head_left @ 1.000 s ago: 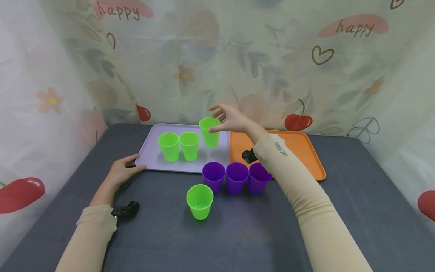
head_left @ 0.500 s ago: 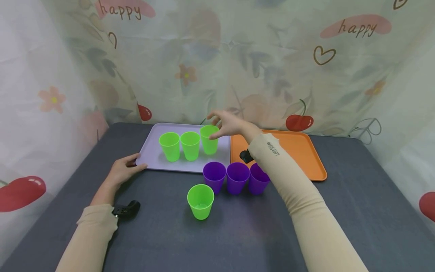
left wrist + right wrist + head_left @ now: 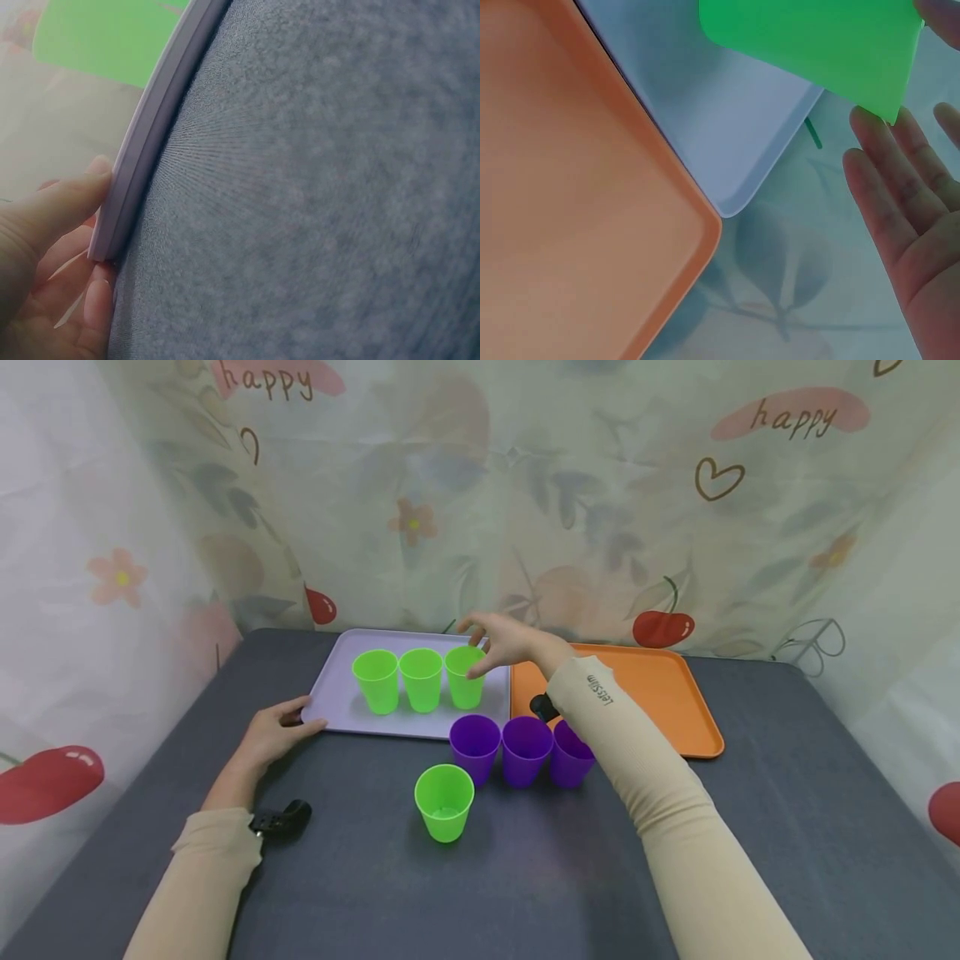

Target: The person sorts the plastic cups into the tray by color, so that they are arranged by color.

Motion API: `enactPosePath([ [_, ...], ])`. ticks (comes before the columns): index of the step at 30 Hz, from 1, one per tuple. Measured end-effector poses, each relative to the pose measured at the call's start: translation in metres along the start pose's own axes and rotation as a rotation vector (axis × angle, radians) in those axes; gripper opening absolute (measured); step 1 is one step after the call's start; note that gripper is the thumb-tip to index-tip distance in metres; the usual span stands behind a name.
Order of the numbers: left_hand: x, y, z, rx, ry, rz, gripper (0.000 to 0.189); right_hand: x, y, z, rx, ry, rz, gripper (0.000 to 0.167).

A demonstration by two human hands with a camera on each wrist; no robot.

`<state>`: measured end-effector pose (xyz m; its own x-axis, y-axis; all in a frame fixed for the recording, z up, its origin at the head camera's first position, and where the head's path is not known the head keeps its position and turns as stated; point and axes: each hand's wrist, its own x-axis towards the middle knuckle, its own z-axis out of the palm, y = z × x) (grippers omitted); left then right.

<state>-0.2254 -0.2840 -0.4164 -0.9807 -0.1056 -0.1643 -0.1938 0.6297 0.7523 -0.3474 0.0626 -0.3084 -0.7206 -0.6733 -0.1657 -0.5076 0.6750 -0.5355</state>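
Observation:
My right hand (image 3: 513,642) holds a green cup (image 3: 466,685) by the rim, thumb on the near side and fingers at the far side. In the right wrist view the fingertips meet the rim of this green cup (image 3: 817,45). It stands upright at the right of a row, beside two other green cups (image 3: 422,681) on the lilac tray (image 3: 337,681). At the tray's near left corner my left hand (image 3: 273,735) grips the edge. The left wrist view shows the thumb (image 3: 71,202) on the tray's rim (image 3: 142,142), with curled fingers beneath.
An orange tray (image 3: 645,689) adjoins the lilac one on the right. Before the trays stand a row of three purple cups (image 3: 527,756), the rightmost partly behind my right sleeve. Another green cup (image 3: 444,806) stands nearer on the dark table. A patterned curtain (image 3: 495,510) hangs behind.
My right hand has lowered the green cup onto the lilac tray, in line with the other two. My left hand has stayed at the tray's corner.

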Motion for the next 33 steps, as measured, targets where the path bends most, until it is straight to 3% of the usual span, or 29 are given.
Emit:
enactPosePath([
  [25,0.0,0.0,0.0,0.008,0.002,0.003,0.075,0.001,-0.001,-0.002,0.011,-0.039,0.01,0.074],
  [33,0.002,0.0,0.001,0.02,0.039,-0.01,0.074,-0.014,-0.009,-0.024,0.068,0.006,0.008,0.072],
])
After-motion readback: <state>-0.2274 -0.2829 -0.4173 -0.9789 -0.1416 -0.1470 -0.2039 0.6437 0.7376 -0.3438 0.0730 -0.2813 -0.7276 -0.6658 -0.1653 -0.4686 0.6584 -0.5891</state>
